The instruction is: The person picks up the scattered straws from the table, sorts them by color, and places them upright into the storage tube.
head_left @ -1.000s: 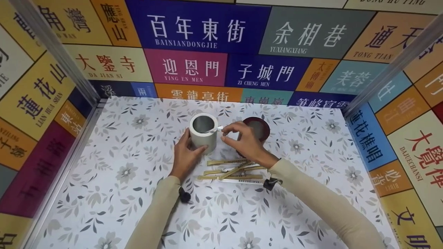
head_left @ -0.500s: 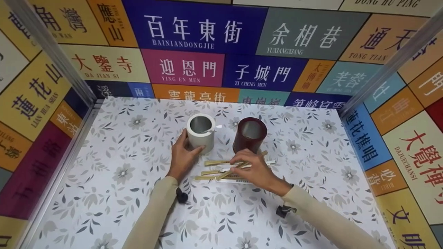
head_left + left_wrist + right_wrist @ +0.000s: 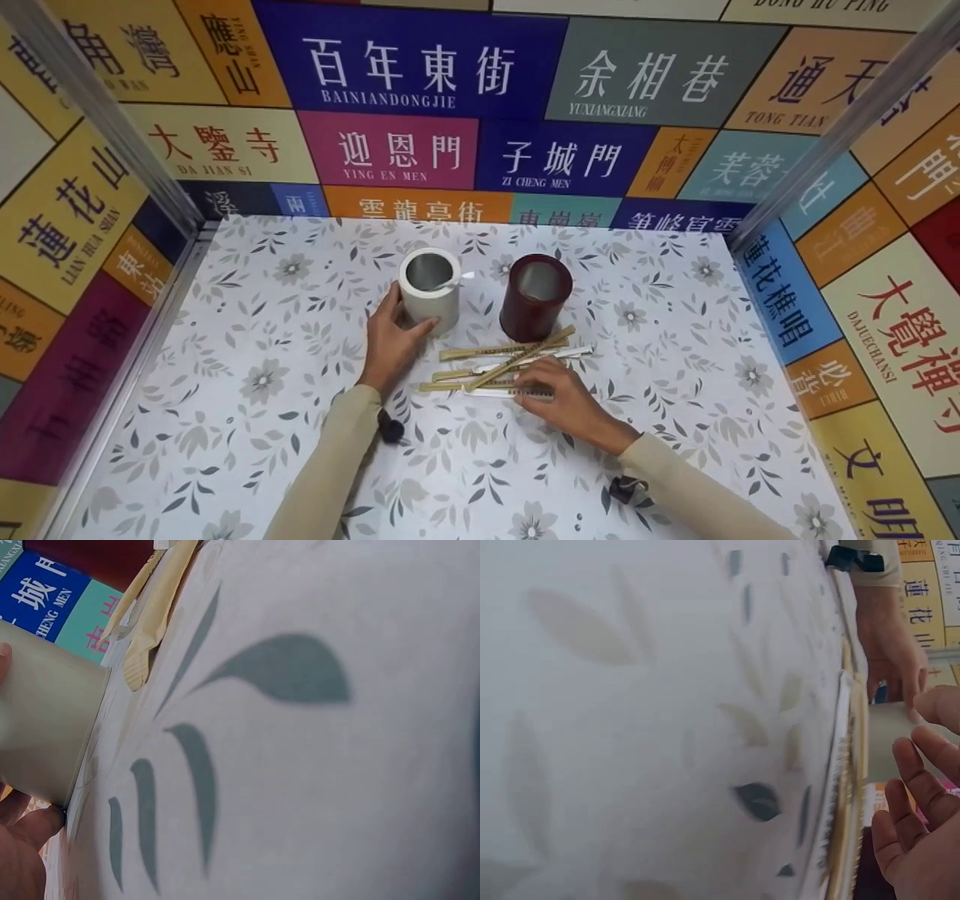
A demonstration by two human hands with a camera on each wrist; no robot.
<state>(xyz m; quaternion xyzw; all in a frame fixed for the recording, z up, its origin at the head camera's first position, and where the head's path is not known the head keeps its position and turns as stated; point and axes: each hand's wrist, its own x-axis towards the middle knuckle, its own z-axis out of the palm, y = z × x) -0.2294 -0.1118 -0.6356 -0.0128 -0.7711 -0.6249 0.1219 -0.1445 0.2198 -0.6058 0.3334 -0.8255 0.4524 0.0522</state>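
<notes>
On the left of the pair stands an off-white canister [image 3: 435, 306], upright and without a lid. A slim white stick [image 3: 457, 279] lies across its mouth, its tip poking past the rim. My left hand [image 3: 391, 337] holds the canister's near left side between thumb and fingers. Several slim tan and white paper stick packets [image 3: 480, 352] lie in a loose, crossed pile in front. Over the pile's right end is my right hand [image 3: 561, 394]; in the right wrist view its fingers [image 3: 922, 776] are loosely bent, with nothing seen between them.
A dark red canister [image 3: 534, 304], also lidless, stands to the right behind the packets. A flowered cloth [image 3: 465, 465] covers the table. Printed sign panels [image 3: 405, 67] wall the back and sides, with metal posts [image 3: 840, 127] at the corners.
My right hand has drawn back from the off-white canister's rim, leaving the white stick there, and come down to the packets. My left hand has stayed on the canister.
</notes>
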